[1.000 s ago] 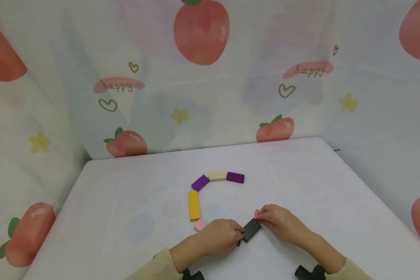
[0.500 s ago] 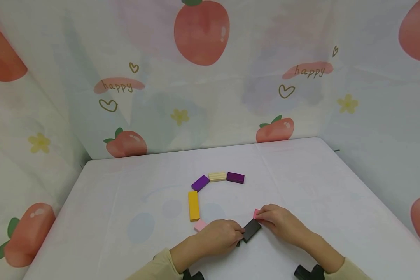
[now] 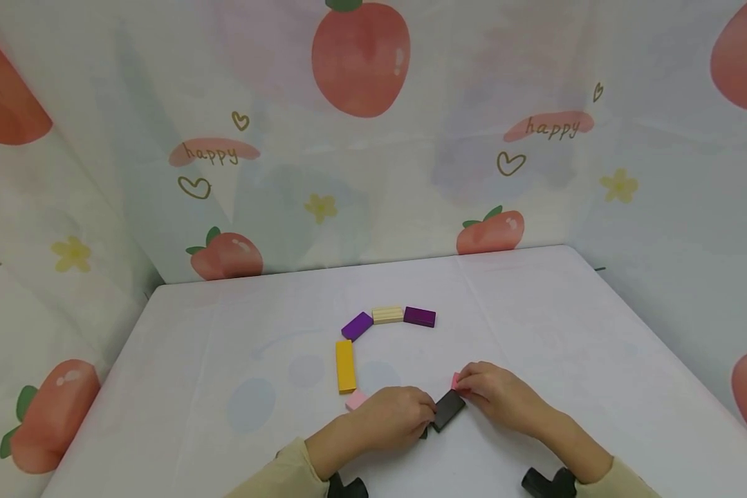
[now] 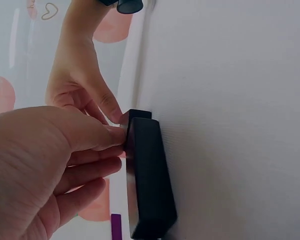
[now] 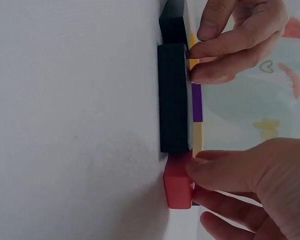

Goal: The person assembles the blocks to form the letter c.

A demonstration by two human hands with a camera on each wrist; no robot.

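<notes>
In the head view my left hand (image 3: 398, 417) rests low over the blocks, its fingertips at the left corner of a dark grey block (image 3: 449, 411). A second dark block (image 4: 152, 180) lies end to end with it, mostly covered by that hand in the head view. The left wrist view shows my left thumb touching where these two meet, the other fingers loosely bent. My right hand (image 3: 504, 394) pinches a small pinkish-red block (image 5: 179, 185) between thumb and finger, against the dark grey block's right end. All the blocks lie on the white table.
A light pink block (image 3: 355, 400) shows partly beside my left hand. Beyond it, a yellow block (image 3: 345, 367), a purple block (image 3: 357, 326), a cream block (image 3: 388, 315) and a dark purple block (image 3: 420, 317) form a curve. A fruit-printed curtain (image 3: 404, 159) stands behind the table.
</notes>
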